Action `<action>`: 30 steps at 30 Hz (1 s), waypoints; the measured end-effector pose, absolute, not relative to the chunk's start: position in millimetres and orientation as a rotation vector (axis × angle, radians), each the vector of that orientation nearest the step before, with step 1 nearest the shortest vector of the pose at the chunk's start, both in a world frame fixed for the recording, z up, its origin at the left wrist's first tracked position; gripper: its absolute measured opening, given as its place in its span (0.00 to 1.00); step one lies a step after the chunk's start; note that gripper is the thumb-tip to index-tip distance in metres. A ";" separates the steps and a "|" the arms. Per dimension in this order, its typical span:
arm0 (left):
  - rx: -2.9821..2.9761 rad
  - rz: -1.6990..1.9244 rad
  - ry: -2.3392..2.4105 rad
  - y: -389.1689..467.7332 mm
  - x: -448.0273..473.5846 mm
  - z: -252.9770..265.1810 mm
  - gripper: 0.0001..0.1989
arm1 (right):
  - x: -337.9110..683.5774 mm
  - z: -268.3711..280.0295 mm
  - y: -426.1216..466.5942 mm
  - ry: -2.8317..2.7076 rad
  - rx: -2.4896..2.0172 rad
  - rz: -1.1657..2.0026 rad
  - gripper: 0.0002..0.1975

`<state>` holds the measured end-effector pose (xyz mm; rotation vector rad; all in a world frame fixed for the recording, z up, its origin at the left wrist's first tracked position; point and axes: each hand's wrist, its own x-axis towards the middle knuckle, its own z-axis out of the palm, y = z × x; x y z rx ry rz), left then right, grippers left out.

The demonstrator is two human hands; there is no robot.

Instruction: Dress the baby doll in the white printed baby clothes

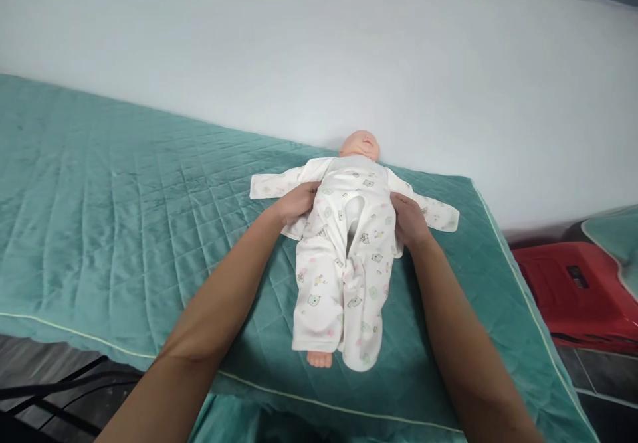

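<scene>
A baby doll (pixel 359 145) lies on its back on a green quilted cover, its head towards the wall. It wears a white long-sleeved top (pixel 279 182) and white open-crotch baby pants (pixel 366 257) with small animal prints. The pants reach high over its belly. My left hand (pixel 299 202) is closed on the pants' left edge near the waist. At the opposite side, my right hand (pixel 409 220) grips the other edge, with its fingertips partly hidden by the cloth. One doll foot (pixel 319 359) pokes out of the left leg opening; the right cuff covers the other foot.
The green quilted cover (pixel 124 230) spreads over a bed against a white wall (pixel 299 44). A red plastic object (pixel 573 290) stands beyond the bed's right edge. Dark metal legs (pixel 64 390) show at the lower left above a grey floor.
</scene>
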<state>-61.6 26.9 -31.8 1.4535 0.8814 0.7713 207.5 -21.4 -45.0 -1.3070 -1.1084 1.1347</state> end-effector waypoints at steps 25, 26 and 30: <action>1.540 0.744 0.851 19.9 -57.8 -29.0 0.08 | 217.7 -34.9 -30.8 -1.288 -1.253 1.187 0.15; 1.497 0.766 0.848 18.8 -56.5 -30.3 0.08 | 216.8 -35.2 -30.8 -1.285 -1.242 1.169 0.15; 1.427 0.815 0.849 15.7 -53.9 -31.0 0.10 | 212.9 -37.7 -28.8 -1.258 -1.228 1.087 0.12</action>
